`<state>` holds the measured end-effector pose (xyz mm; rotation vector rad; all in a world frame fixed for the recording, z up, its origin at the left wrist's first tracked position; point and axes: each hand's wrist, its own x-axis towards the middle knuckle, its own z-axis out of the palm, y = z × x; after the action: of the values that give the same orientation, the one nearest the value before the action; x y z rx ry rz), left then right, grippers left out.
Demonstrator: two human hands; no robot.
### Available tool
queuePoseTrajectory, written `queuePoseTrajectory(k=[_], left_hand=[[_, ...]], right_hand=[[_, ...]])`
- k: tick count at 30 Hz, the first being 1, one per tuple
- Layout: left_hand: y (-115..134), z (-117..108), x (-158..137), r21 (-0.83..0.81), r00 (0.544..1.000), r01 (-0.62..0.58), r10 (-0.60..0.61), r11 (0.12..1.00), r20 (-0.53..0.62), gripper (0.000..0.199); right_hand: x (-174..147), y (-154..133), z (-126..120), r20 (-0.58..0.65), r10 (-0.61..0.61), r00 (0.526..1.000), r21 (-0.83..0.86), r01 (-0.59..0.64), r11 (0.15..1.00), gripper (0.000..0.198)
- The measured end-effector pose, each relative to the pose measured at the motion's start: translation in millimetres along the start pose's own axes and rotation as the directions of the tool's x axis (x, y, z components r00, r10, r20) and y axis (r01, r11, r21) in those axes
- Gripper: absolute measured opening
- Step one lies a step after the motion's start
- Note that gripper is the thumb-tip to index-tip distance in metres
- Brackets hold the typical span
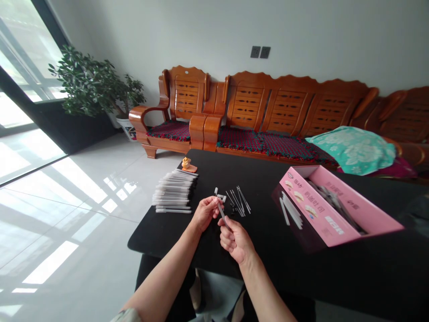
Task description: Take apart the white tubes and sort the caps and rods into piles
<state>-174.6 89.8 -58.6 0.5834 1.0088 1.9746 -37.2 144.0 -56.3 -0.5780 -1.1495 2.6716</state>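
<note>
My right hand (236,239) is closed round a slim grey-white pen (221,211), which slants up and to the left. At its upper end, my left hand (205,212) pinches with thumb and fingertips; a small part there may be hidden by the fingers. Just beyond the hands lie a few white pen caps (219,195) and small black pieces (234,209). Several thin pen refills (238,202) are spread to the right of these. Left of my hands, many pens (174,193) with whitish barrels and dark ends lie stacked side by side.
A pink printed box (303,210) holding dark contents stands on the black table (268,250). White tubes (291,210) lie along its left side. A small orange figurine (187,164) sits at the far left corner. Behind runs a wooden sofa (253,107).
</note>
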Motion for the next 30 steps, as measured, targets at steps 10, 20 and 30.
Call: queuePoseTrajectory(k=[10, 20, 30], left_hand=[[-4, -5, 4, -0.026, 0.997, 0.022, -0.024, 0.999, -0.078, 0.035], [-5, -1, 1, 0.007, 0.996, 0.036, -0.036, 0.999, -0.08, 0.034], [-3, -7, 3, -0.028, 0.995, 0.029, -0.031, 0.999, -0.091, 0.034]], right_hand=[[-1, -8, 13, -0.133, -0.544, 0.829, -0.77, 0.259, 0.584, 0.041], [-5, -7, 4, -0.074, -0.51, 0.857, -0.849, 0.214, 0.483, 0.044], [1, -4, 12, -0.103, -0.456, 0.884, -0.734, 0.242, 0.635, 0.041]])
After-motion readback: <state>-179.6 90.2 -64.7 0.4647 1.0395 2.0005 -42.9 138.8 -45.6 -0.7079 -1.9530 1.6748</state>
